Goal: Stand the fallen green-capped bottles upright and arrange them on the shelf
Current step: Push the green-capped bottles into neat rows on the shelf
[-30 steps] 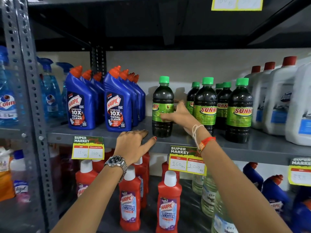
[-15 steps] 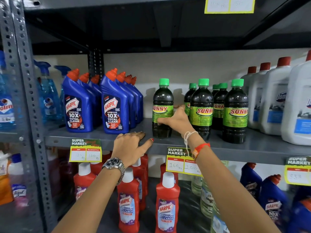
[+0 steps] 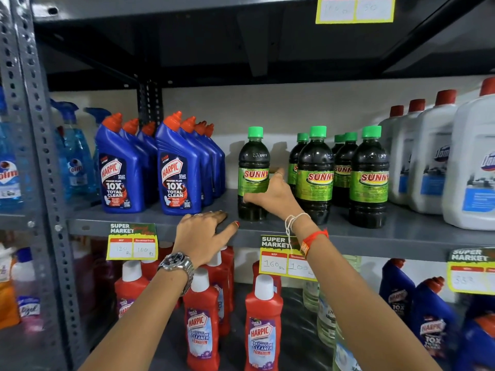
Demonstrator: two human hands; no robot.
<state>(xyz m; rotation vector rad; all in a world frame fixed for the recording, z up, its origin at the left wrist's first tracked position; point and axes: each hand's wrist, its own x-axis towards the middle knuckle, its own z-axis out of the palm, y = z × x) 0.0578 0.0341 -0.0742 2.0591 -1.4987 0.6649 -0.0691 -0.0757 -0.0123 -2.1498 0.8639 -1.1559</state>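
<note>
Several dark green-capped bottles with green SUNNY labels stand upright on the grey shelf (image 3: 401,236). One bottle (image 3: 253,167) stands alone at the left of the group, label facing me. My right hand (image 3: 273,195) is wrapped around its lower right side. To its right stand two front bottles (image 3: 315,178) (image 3: 369,180), with more behind them. My left hand (image 3: 203,235) rests flat on the shelf's front edge, fingers apart, holding nothing.
Blue Harpic bottles (image 3: 179,172) stand left of the green-capped ones. White red-capped jugs (image 3: 434,162) are at the right. Red Harpic bottles (image 3: 263,325) fill the shelf below. A perforated steel upright (image 3: 40,156) runs down the left. Price tags (image 3: 132,242) hang on the edge.
The lone bottle has been turned so its SUNNY label now faces front. My right hand stays on it; my left hand has not moved from the shelf edge.
</note>
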